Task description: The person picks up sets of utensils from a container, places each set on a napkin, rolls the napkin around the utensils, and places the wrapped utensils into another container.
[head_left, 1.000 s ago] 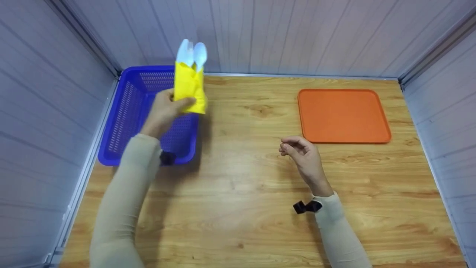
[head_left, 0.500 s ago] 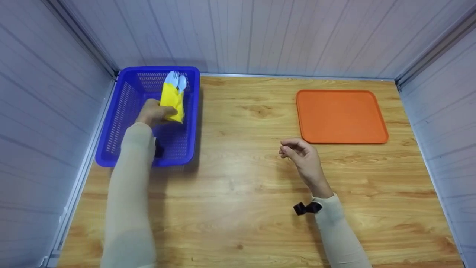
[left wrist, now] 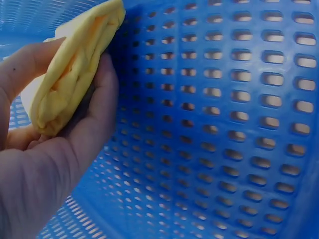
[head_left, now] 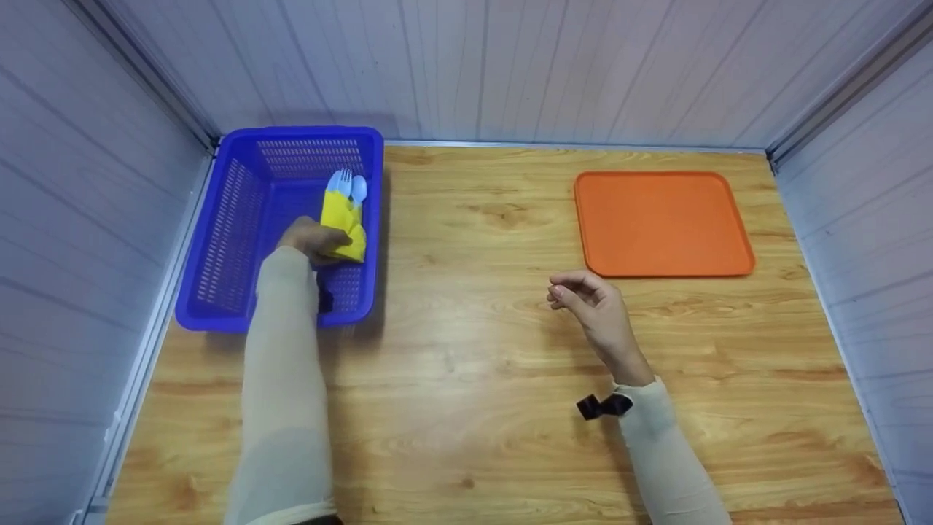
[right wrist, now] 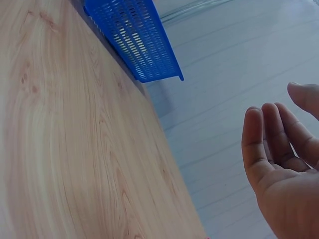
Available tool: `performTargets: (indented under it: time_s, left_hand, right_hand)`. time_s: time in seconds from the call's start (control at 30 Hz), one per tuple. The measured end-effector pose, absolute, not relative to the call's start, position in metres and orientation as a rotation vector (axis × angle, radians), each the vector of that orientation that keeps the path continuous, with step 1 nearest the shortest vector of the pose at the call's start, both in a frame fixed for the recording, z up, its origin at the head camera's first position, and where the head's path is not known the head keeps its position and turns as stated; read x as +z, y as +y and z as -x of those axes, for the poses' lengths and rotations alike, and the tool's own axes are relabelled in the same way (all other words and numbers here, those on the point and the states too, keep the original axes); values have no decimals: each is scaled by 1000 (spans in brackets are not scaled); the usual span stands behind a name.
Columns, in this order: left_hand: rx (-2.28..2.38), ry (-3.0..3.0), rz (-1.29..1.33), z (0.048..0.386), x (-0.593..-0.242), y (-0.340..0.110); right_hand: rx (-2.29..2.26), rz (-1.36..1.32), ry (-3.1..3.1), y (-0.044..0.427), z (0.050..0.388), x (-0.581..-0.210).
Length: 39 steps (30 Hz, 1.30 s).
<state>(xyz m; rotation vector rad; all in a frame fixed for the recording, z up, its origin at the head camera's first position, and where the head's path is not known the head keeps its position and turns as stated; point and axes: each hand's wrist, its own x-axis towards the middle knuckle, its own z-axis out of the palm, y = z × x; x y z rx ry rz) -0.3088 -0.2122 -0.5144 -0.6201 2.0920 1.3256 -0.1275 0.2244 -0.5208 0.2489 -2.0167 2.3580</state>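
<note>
Inside the blue plastic basket (head_left: 291,131), my left hand (head_left: 310,237) grips a folded yellow napkin pouch (head_left: 342,215) near its lower end. A light-blue fork (head_left: 345,179) and spoon (head_left: 358,189) stick out of the pouch's top, with another light-blue piece beside the fork. In the left wrist view the thumb and fingers hold the yellow cloth (left wrist: 75,69) from both sides, close to the perforated basket wall (left wrist: 214,99). Over the table, my right hand (head_left: 598,313) holds nothing; its fingers are loosely bent, as the right wrist view also shows.
An orange tray (head_left: 663,226) lies on the wooden table (head_left: 452,379) at the back right, just beyond the right hand. Pale panel walls (head_left: 466,73) close off the back and both sides. The basket stands in the back left corner.
My left hand has carried the yellow pouch with its cutlery left and down, from above the basket's right rim into the basket. The right hand has stayed in place.
</note>
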Motion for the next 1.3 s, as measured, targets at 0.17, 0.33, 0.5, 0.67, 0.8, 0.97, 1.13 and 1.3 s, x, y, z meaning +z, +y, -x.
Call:
performTargets:
  time_s: [0.17, 0.33, 0.5, 0.67, 0.8, 0.97, 1.13, 1.3]
  left_hand:
    - [1275, 2103, 608, 310, -517, -206]
    - [1209, 2127, 604, 311, -518, -197]
    - [1157, 2165, 666, 309, -520, -193]
    - [1115, 2183, 676, 306, -516, -192]
    - [1012, 2283, 604, 303, -505, -192]
    - [931, 2331, 549, 301, -497, -193]
    - [904, 2286, 510, 301, -501, -197]
    - [892, 2268, 509, 301, -502, -200]
  right_hand:
    - [2336, -242, -2046, 225, 128, -521]
    - [2311, -240, -2073, 221, 127, -522]
    - [2292, -223, -2094, 220, 125, -523]
    - [2282, -222, -2099, 220, 125, -524]
    - [2276, -225, -2099, 220, 125, -523]
    - [2279, -215, -2109, 220, 124, -524]
    - [2290, -201, -2115, 218, 122, -524]
    - [2301, -192, -2103, 217, 123, -523]
